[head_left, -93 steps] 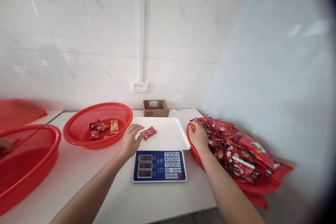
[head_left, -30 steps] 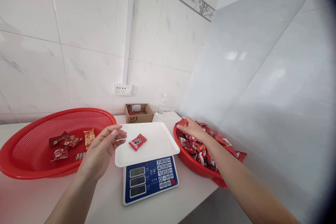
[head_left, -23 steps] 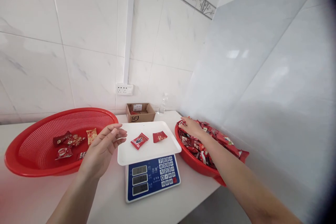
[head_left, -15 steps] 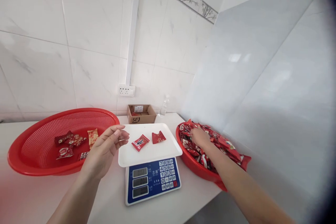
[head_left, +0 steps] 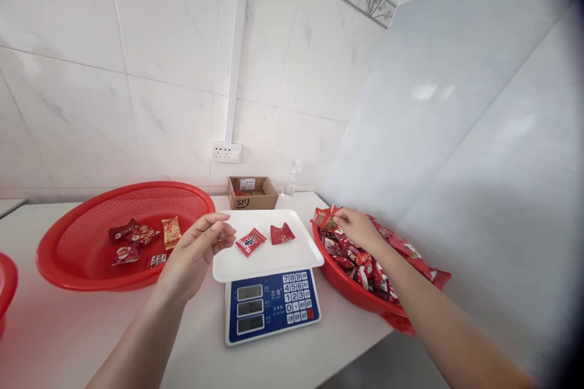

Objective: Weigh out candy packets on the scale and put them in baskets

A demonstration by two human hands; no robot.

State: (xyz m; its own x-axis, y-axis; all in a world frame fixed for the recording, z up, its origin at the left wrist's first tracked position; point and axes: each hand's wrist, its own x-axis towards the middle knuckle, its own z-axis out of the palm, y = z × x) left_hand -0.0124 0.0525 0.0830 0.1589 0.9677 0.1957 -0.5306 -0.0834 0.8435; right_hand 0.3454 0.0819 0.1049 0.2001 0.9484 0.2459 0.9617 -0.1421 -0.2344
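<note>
My right hand (head_left: pixel 358 230) pinches a red snack packet (head_left: pixel 325 217) at the far left rim of the full red basket (head_left: pixel 335 276). Under that hand lies a heap of red wrapped packets (head_left: pixel 353 258). My left hand (head_left: pixel 198 249) hovers by the left edge of the white scale tray (head_left: pixel 269 264), its fingers loosely bent and holding nothing. Two packets rest on the tray: a red one with dark lettering (head_left: pixel 250 242) and a plain-looking red one (head_left: pixel 281 233). The blue weighing scale (head_left: pixel 272 304) has digits on its displays, too faint to read surely.
On the left stands a large red mesh basket (head_left: pixel 68 255) with several packets in it. Another red basket (head_left: pixel 6 285) is cut off at the left edge. Behind the scale are a cardboard box (head_left: pixel 258 202) and a clear plastic bottle (head_left: pixel 292 179), near the tiled wall.
My right hand has lifted slightly out of the heap, with a red packet now showing in its fingers. My left hand keeps its pose by the tray. The view has shifted a little left.
</note>
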